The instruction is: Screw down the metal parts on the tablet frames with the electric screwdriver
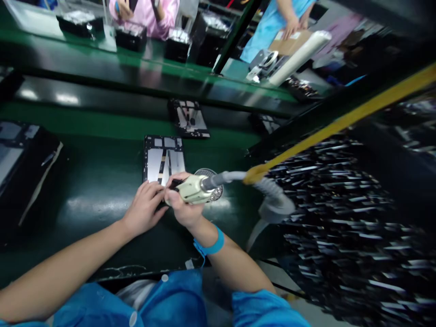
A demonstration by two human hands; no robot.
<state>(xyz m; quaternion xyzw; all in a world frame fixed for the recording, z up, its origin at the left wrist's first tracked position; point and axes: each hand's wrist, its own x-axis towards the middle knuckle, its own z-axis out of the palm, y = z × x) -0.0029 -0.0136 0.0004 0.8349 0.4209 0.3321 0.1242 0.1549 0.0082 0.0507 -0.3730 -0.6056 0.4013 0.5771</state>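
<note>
My right hand [185,209] is wrapped round a pale yellow-green electric power screwdriver [193,190], whose grey cable runs off to the right. The screwdriver's working tip is hidden behind my hands. Close beside it, my left hand [145,209] rests at the lower edge of a flat device panel [155,159], thumb apart from the fingers; some fingertips are covered. This panel is black-edged with silver areas and dark strips, and lies flat on the green bench [95,181]. Partly behind the screwdriver sits a round mesh container [216,194] with small shiny pieces in it.
A similar panel [189,119] lies farther back. At left rises a dark stack of panels [20,159]. A yellow strap [340,122] and a grey cable holder [275,206] hang at right, before blurred dark parts [340,227]. People in pink [163,18] and blue [262,27] sleeves work beyond.
</note>
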